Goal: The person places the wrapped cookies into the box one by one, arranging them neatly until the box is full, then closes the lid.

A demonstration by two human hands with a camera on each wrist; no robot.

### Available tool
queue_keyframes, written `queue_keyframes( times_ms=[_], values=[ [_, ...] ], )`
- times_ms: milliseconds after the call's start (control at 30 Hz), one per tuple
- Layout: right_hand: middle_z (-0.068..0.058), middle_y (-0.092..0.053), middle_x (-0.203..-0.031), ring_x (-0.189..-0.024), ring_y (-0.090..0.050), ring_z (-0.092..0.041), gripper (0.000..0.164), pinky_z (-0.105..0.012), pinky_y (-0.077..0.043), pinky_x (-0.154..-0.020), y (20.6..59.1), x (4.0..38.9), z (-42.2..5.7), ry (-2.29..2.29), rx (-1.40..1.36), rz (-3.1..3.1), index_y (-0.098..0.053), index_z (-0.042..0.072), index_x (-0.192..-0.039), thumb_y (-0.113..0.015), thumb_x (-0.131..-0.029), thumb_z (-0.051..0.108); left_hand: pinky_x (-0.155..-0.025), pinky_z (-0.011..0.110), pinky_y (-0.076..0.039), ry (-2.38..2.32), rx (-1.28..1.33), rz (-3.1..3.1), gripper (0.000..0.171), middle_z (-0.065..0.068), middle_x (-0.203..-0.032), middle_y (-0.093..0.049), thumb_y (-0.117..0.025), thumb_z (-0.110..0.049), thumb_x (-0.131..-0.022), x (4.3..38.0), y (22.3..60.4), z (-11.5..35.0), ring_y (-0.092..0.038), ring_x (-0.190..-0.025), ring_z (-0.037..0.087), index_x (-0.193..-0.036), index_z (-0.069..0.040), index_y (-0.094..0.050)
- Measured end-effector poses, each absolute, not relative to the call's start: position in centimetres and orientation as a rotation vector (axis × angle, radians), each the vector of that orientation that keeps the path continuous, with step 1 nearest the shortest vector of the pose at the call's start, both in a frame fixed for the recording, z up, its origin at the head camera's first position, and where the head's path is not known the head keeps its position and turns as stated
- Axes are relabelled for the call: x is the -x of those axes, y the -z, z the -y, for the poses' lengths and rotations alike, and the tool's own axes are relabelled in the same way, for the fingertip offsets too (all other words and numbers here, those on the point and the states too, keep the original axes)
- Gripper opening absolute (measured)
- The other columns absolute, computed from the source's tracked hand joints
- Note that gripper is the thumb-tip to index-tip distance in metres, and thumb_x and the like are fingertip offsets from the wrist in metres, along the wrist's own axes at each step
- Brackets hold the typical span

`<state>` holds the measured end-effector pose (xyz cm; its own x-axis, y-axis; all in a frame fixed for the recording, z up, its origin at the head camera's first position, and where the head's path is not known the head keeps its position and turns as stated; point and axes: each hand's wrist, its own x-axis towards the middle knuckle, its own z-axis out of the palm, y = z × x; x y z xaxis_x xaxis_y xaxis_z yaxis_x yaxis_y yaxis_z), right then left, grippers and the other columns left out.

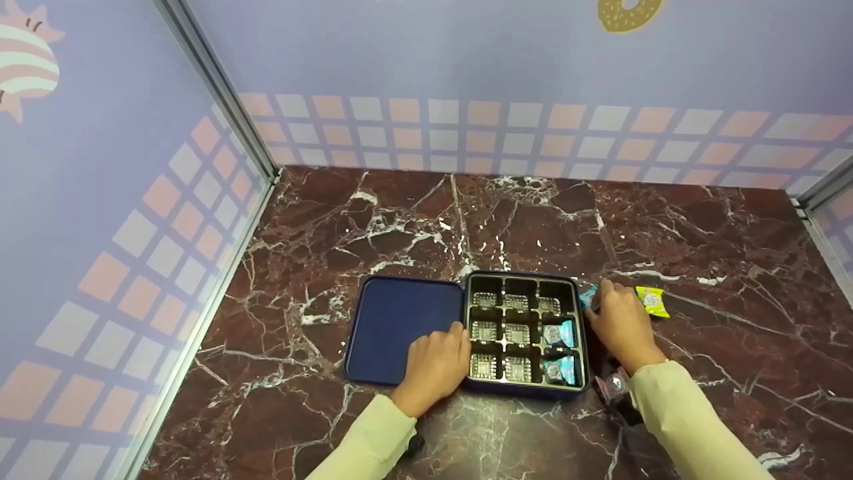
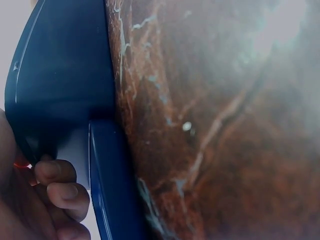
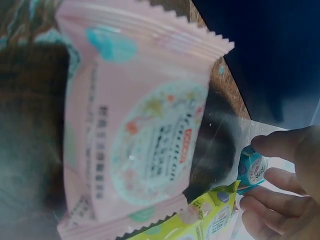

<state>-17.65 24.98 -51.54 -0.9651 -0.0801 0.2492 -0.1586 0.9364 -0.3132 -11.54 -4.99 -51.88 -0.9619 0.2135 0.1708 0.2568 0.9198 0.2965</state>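
A navy tin (image 1: 526, 392) with a gold, nine-compartment insert sits on the marbled table. Blue wrapped packets (image 1: 560, 370) fill the middle and front compartments of its right column. My left hand (image 1: 436, 360) grips the tin's left rim, its curled fingers (image 2: 65, 192) beside the tin wall and over the lid (image 1: 403, 327). Right of the tin, my right hand (image 1: 621, 323) pinches a teal wrapped packet (image 3: 252, 170) between thumb and fingers. That packet is partly hidden by the hand in the head view.
A yellow-green packet (image 1: 653, 301) lies just right of my right hand. Closer to me, a pink packet (image 1: 614, 385) lies by the right wrist, partly under the sleeve. Patterned lavender panels (image 1: 426, 73) wall the table at the back and sides.
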Motion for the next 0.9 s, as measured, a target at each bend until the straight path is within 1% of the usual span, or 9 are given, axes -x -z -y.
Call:
queue_keyframes(
  times_ms=[67,167,433,633,900],
  values=[
    [-0.028,-0.059,-0.077,-0.076,-0.058,-0.05,0.032,-0.059,-0.045,-0.07,51.5,17.6,-25.0,-0.498,-0.185,2.851,-0.05,-0.007,-0.089,-0.076,-0.075,0.004,-0.039,0.034,-0.03,0.484,0.366,2.937,0.031,0.007,-0.054,-0.056,-0.04,-0.03,-0.102,11.5,51.9,5.0,-0.047,-0.042,0.024,-0.075,-0.015,-0.05],
    [-0.031,-0.06,-0.079,-0.077,-0.058,-0.052,0.037,-0.06,-0.045,-0.07,51.3,17.6,-25.0,-0.517,-0.18,2.845,-0.048,-0.009,-0.095,-0.076,-0.075,0.004,-0.039,0.034,-0.028,0.48,0.368,2.92,0.031,0.006,-0.053,-0.056,-0.041,-0.029,-0.101,11.5,51.9,5.0,-0.046,-0.041,0.024,-0.075,-0.016,-0.05],
    [-0.036,-0.061,-0.086,-0.083,-0.06,-0.053,0.043,-0.062,-0.046,-0.071,50.9,17.2,-24.9,-0.576,-0.13,2.862,-0.049,-0.009,-0.109,-0.074,-0.077,0.005,-0.039,0.035,-0.032,0.471,0.363,2.913,0.03,0.008,-0.056,-0.059,-0.041,-0.03,-0.101,11.5,52.1,5.0,-0.05,-0.043,0.026,-0.079,-0.014,-0.053],
    [-0.035,-0.062,-0.09,-0.086,-0.06,-0.052,0.042,-0.061,-0.047,-0.073,50.5,17.0,-24.9,-0.582,-0.129,2.86,-0.053,-0.011,-0.112,-0.073,-0.079,0.005,-0.04,0.036,-0.034,0.47,0.358,2.917,0.03,0.009,-0.058,-0.061,-0.04,-0.03,-0.101,11.5,52.1,4.9,-0.052,-0.044,0.027,-0.08,-0.014,-0.054],
    [-0.033,-0.063,-0.092,-0.087,-0.061,-0.049,0.041,-0.059,-0.047,-0.076,50.0,16.7,-24.8,-0.607,-0.171,2.818,-0.057,-0.011,-0.114,-0.073,-0.078,0.002,-0.04,0.037,-0.036,0.454,0.357,2.91,0.029,0.01,-0.06,-0.062,-0.04,-0.03,-0.101,11.5,52.1,4.9,-0.053,-0.045,0.027,-0.085,-0.012,-0.058]
  ],
)
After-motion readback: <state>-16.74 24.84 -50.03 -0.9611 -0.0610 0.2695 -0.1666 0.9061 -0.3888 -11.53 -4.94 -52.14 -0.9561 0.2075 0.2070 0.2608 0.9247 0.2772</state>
